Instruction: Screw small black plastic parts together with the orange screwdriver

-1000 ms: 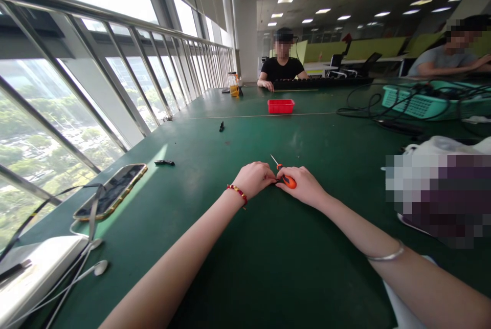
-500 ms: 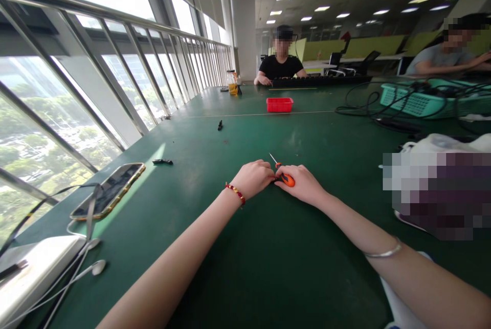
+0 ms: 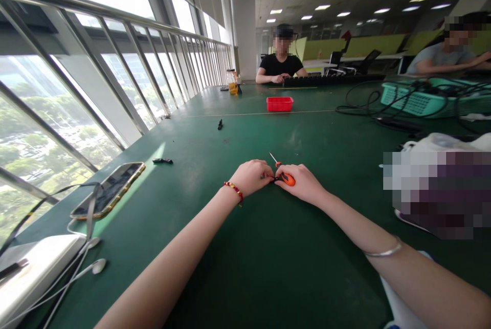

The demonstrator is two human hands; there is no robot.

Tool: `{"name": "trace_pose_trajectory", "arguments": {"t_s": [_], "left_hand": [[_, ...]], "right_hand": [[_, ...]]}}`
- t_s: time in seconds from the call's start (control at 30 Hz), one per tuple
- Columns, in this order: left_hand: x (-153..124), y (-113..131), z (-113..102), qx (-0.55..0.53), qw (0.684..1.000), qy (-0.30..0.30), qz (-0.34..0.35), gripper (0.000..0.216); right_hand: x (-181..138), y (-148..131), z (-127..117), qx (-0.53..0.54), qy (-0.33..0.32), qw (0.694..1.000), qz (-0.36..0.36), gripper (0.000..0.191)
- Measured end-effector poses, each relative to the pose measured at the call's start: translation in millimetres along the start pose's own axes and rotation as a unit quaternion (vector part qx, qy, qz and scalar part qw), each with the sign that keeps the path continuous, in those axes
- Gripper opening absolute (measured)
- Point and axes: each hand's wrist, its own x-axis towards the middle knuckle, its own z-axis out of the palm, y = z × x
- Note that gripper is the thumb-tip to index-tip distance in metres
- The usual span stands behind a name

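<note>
My right hand (image 3: 301, 181) is closed around a screwdriver (image 3: 287, 179) with an orange and black handle; its thin metal shaft points up and left, away from me. Close beside it, my left hand (image 3: 253, 177) is closed, its fingertips pinching a small dark piece (image 3: 273, 179) that reaches across to the right fingers. Most of that piece is hidden, so its kind does not show. Both hands are low over the green table (image 3: 245, 252). Farther left on the table lie two small black parts, a longer one (image 3: 163, 161) and a shorter one (image 3: 220, 124).
A phone (image 3: 109, 191), earphones (image 3: 98, 266) and a white box (image 3: 42, 272) are at left. Ahead stand a red tray (image 3: 280, 104) and a jar (image 3: 232, 82). A turquoise basket (image 3: 406, 100) with black cables is at right, near a white bag (image 3: 433, 145). Two people sit beyond.
My left fingers have shifted slightly and drawn a little away from the right hand. The screwdriver stays in place. The person across has moved a hand to the right along the long black object.
</note>
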Motion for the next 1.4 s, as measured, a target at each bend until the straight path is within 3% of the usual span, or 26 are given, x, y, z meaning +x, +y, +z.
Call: {"name": "trace_pose_trajectory", "arguments": {"t_s": [0.57, 1.0, 1.4], "left_hand": [[-0.5, -3.2, 2.7, 0.034, 0.998, 0.001, 0.060, 0.024], [1.2, -1.7, 0.6, -0.030, 0.999, -0.017, 0.003, 0.018], [0.2, 3.9, 3.4, 0.120, 0.990, 0.004, 0.078, 0.020]], "right_hand": [[-0.9, -2.8, -0.2, 0.016, 0.019, 1.000, -0.004, 0.009], [-0.1, -0.4, -0.1, 0.022, 0.015, 1.000, -0.005, 0.009], [1.0, 0.2, -0.2, 0.043, 0.020, 0.999, -0.004, 0.010]]}}
